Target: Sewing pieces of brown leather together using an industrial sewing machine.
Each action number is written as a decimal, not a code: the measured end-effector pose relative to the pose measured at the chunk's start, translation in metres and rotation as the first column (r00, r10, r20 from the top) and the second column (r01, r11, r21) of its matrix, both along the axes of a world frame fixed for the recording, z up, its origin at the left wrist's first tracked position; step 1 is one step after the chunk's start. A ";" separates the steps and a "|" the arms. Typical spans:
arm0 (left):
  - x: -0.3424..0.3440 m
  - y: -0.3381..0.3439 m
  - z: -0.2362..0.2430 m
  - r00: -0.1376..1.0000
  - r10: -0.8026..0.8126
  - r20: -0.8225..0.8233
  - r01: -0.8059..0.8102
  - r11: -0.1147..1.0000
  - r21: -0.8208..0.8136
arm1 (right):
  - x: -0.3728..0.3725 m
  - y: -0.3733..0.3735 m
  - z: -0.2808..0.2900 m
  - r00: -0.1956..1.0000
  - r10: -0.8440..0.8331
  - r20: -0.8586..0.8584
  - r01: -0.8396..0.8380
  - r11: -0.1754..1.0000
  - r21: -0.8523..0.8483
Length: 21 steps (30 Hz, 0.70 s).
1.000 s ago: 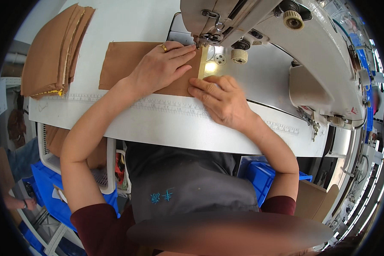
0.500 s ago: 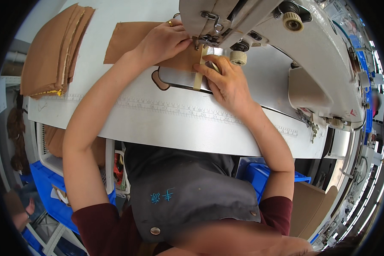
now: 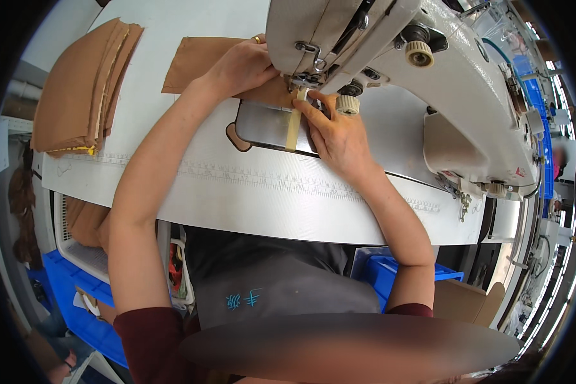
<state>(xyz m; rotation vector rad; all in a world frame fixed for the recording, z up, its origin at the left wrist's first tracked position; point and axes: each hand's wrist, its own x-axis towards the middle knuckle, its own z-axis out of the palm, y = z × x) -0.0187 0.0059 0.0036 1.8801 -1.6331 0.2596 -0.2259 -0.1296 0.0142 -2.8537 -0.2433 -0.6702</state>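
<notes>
A brown rectangular piece lies on the white sewing table, its right end under the presser foot of a sewing machine. A pale yellow strip runs from the foot across the metal bed. My left hand rests on the brown piece, open, fingertips partly hidden behind the machine head. My right hand is open just right of the foot, fingertips touching the strip and the brown piece's edge.
A stack of brown pieces lies at the left. Below the table are a white basket, a blue crate, another blue bin and cardboard. A co-worker's arm shows at the lower left.
Since a second ago the brown piece and both my hands have moved away from me toward the machine, exposing the metal bed and yellow strip. Over the last half second they have shifted little.
</notes>
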 end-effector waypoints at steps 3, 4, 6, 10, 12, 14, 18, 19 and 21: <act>0.000 -0.001 0.002 0.999 -0.032 -0.024 0.030 0.998 -0.062 | 0.000 0.003 0.004 0.998 -0.025 -0.060 0.027 0.999 0.042; 0.002 -0.001 0.001 0.998 -0.048 -0.031 0.046 0.996 -0.071 | 0.001 0.003 0.004 0.998 -0.021 -0.059 0.023 0.999 0.039; 0.002 -0.001 0.001 0.998 -0.056 -0.037 0.053 0.995 -0.081 | 0.003 0.003 0.003 1.000 -0.027 0.014 0.028 0.999 -0.046; 0.011 0.002 -0.011 0.973 0.008 0.231 0.002 0.999 -0.043 | 0.005 0.011 0.006 0.999 0.000 -0.045 0.000 1.000 -0.002; 0.013 -0.001 -0.013 0.836 0.033 0.547 -0.004 0.999 -0.054 | 0.002 0.006 0.003 0.998 -0.046 -0.046 0.048 0.998 0.048; 0.005 -0.007 -0.007 0.775 0.081 0.626 -0.045 0.996 -0.073 | -0.002 0.006 0.008 0.996 -0.020 -0.083 0.027 0.996 0.089; 0.003 -0.006 -0.009 0.906 0.062 0.418 -0.049 0.998 -0.043 | 0.000 0.010 0.013 0.990 -0.002 -0.144 0.016 0.995 0.094; 0.005 -0.003 -0.011 0.912 0.049 0.407 -0.038 0.999 -0.035 | 0.003 0.011 0.013 0.998 0.032 -0.054 -0.028 0.997 0.076; 0.009 -0.004 -0.012 0.891 0.034 0.453 -0.032 0.999 -0.011 | -0.001 0.010 0.011 1.000 0.016 -0.014 -0.016 0.999 0.039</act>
